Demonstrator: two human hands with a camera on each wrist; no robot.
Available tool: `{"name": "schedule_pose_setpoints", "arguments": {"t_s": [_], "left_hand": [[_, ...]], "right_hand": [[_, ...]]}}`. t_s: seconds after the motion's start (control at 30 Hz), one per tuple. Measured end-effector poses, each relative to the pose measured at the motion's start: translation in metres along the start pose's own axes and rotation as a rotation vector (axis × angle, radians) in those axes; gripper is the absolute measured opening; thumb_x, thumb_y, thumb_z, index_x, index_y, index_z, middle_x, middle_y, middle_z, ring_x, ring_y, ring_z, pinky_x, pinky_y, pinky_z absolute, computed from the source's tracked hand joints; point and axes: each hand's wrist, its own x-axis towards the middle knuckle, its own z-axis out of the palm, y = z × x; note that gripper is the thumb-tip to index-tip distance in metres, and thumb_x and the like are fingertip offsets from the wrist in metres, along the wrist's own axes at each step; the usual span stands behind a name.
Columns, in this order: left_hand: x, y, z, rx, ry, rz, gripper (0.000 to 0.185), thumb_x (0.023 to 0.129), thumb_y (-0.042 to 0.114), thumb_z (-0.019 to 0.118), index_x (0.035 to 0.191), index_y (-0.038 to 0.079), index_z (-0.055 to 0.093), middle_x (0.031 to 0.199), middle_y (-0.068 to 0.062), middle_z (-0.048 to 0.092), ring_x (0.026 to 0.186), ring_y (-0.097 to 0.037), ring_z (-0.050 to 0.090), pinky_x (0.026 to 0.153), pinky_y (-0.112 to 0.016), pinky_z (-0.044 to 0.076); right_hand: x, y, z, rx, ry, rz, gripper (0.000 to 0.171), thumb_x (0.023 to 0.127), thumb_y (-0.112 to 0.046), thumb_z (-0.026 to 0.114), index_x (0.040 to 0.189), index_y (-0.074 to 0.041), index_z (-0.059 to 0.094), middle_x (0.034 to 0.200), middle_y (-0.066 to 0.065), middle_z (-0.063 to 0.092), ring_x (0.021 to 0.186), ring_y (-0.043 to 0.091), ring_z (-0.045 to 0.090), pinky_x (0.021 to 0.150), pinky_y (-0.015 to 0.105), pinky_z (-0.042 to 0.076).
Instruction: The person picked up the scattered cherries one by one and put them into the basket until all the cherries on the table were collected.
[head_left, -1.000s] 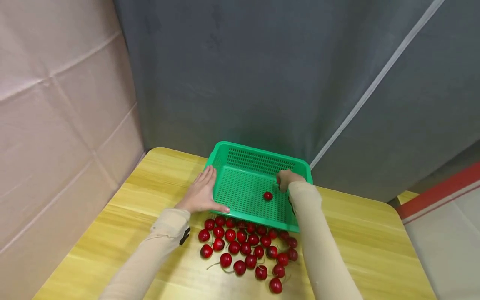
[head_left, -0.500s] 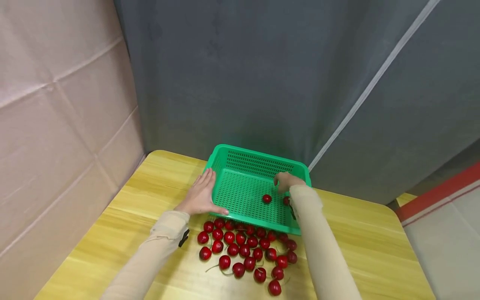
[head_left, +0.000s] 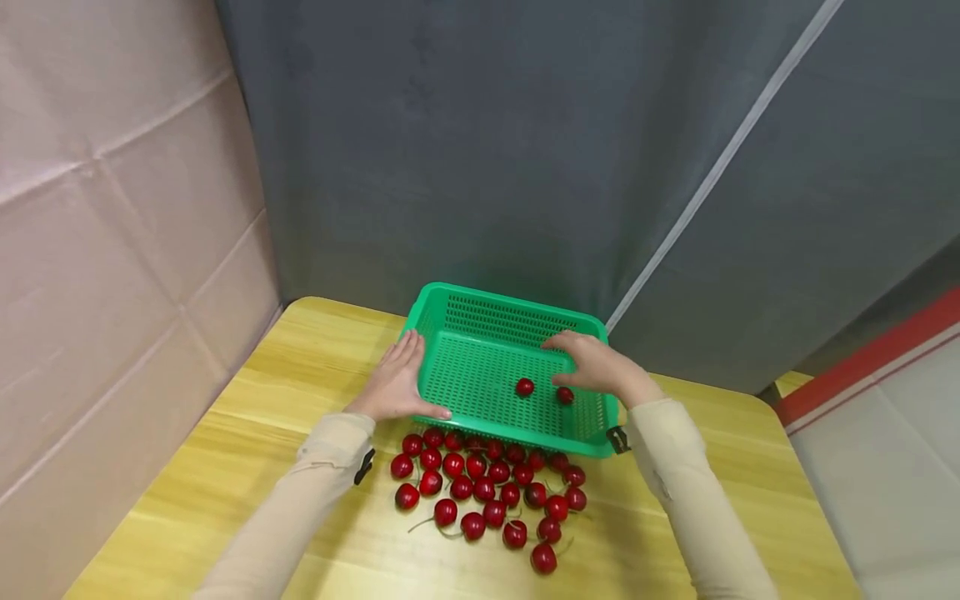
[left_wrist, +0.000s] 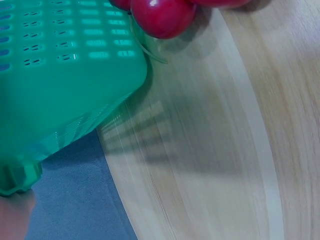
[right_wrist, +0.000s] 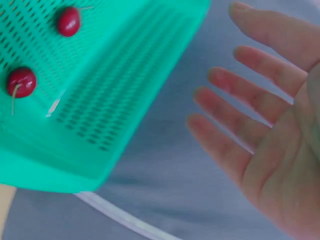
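A green perforated plastic basket (head_left: 480,427) sits on the table, two red cherries (head_left: 525,387) lying on its floor toward the right. My left hand (head_left: 392,385) rests against its left front corner, fingers straight along the left side and thumb on the front rim. In the left wrist view, a fingertip (left_wrist: 15,212) touches the rim. My right hand (head_left: 596,363) is over the basket's right side, fingers spread and holding nothing; the right wrist view shows its bare palm (right_wrist: 280,185). Several more red cherries (head_left: 493,512), some with green stems, lie on the table before the basket.
The wooden table (head_left: 247,467) has rounded far corners. Behind it hangs a dark grey curtain (head_left: 450,167) with a pale stripe. A light wall covering (head_left: 135,233) is at the left, and a red-edged white panel (head_left: 900,458) stands at the right.
My right hand has lifted and drawn back rightward, its fingers spreading. A second cherry, hidden at first, now shows on the basket floor. My left hand stays at the basket's corner.
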Motion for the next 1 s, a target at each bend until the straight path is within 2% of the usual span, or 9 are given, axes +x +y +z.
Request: {"name": "schedule_pose_setpoints", "arguments": {"t_s": [0.23, 0.33, 0.43, 0.53, 0.67, 0.83, 0.9, 1.0], "left_hand": [[0.003, -0.001, -0.001, -0.015, 0.002, -0.01, 0.135, 0.053, 0.08, 0.06, 0.143, -0.005, 0.006, 0.15, -0.02, 0.001, 0.139, -0.029, -0.002, 0.112, -0.043, 0.005], [0.004, -0.001, -0.001, -0.014, 0.009, -0.009, 0.135, 0.052, 0.08, 0.06, 0.143, -0.005, 0.006, 0.15, -0.02, 0.002, 0.139, -0.029, -0.002, 0.112, -0.043, 0.006], [0.004, 0.0, -0.002, -0.012, 0.013, -0.01, 0.134, 0.053, 0.079, 0.061, 0.143, -0.005, 0.007, 0.15, -0.021, 0.003, 0.139, -0.029, -0.002, 0.112, -0.043, 0.006], [0.004, -0.001, -0.003, -0.003, 0.011, -0.013, 0.135, 0.053, 0.079, 0.061, 0.143, -0.005, 0.006, 0.15, -0.021, 0.003, 0.139, -0.029, -0.002, 0.112, -0.042, 0.005], [0.005, -0.002, -0.003, -0.008, 0.007, -0.018, 0.135, 0.053, 0.08, 0.06, 0.143, -0.004, 0.005, 0.15, -0.019, 0.0, 0.139, -0.028, -0.003, 0.112, -0.042, 0.004], [0.004, -0.002, -0.003, -0.008, 0.012, -0.015, 0.135, 0.053, 0.08, 0.06, 0.143, -0.005, 0.005, 0.15, -0.021, 0.002, 0.139, -0.029, -0.003, 0.112, -0.043, 0.005], [0.004, -0.002, -0.003, -0.004, 0.013, -0.014, 0.135, 0.053, 0.08, 0.06, 0.143, -0.005, 0.005, 0.15, -0.021, 0.004, 0.139, -0.029, -0.002, 0.112, -0.043, 0.005], [0.004, -0.001, -0.003, -0.011, 0.016, -0.012, 0.134, 0.054, 0.078, 0.062, 0.143, -0.005, 0.006, 0.15, -0.021, 0.004, 0.139, -0.029, -0.002, 0.112, -0.043, 0.005]], "right_hand": [[-0.055, -0.038, 0.005, -0.085, 0.126, -0.162, 0.046, 0.075, -0.016, 0.074, 0.117, -0.004, 0.057, 0.113, 0.009, 0.057, 0.101, 0.022, 0.056, 0.082, 0.035, 0.051], [-0.08, -0.053, 0.016, -0.104, 0.177, -0.181, 0.043, 0.073, -0.016, 0.075, 0.112, -0.004, 0.059, 0.108, 0.005, 0.058, 0.097, 0.018, 0.057, 0.079, 0.031, 0.052], [-0.102, -0.066, 0.032, -0.079, 0.195, -0.15, 0.042, 0.071, -0.016, 0.076, 0.109, -0.006, 0.061, 0.106, 0.002, 0.058, 0.095, 0.016, 0.058, 0.076, 0.029, 0.052], [-0.12, -0.074, 0.053, -0.013, 0.166, -0.082, 0.041, 0.069, -0.017, 0.076, 0.107, -0.01, 0.061, 0.105, -0.001, 0.058, 0.092, 0.013, 0.059, 0.074, 0.028, 0.053], [-0.137, -0.078, 0.081, 0.106, 0.076, 0.004, 0.039, 0.071, -0.018, 0.075, 0.108, -0.014, 0.061, 0.107, -0.001, 0.058, 0.095, 0.015, 0.059, 0.075, 0.03, 0.053], [-0.146, -0.077, 0.115, 0.243, -0.047, 0.09, 0.039, 0.073, -0.019, 0.073, 0.11, -0.01, 0.061, 0.11, 0.004, 0.057, 0.099, 0.023, 0.058, 0.077, 0.035, 0.053], [-0.147, -0.077, 0.128, 0.238, -0.067, 0.118, 0.04, 0.072, -0.018, 0.073, 0.109, -0.009, 0.061, 0.108, 0.003, 0.057, 0.098, 0.022, 0.058, 0.075, 0.034, 0.053], [-0.147, -0.077, 0.145, 0.184, -0.037, 0.116, 0.041, 0.07, -0.017, 0.073, 0.108, -0.009, 0.062, 0.105, 0.002, 0.056, 0.095, 0.02, 0.057, 0.075, 0.033, 0.053]]}}
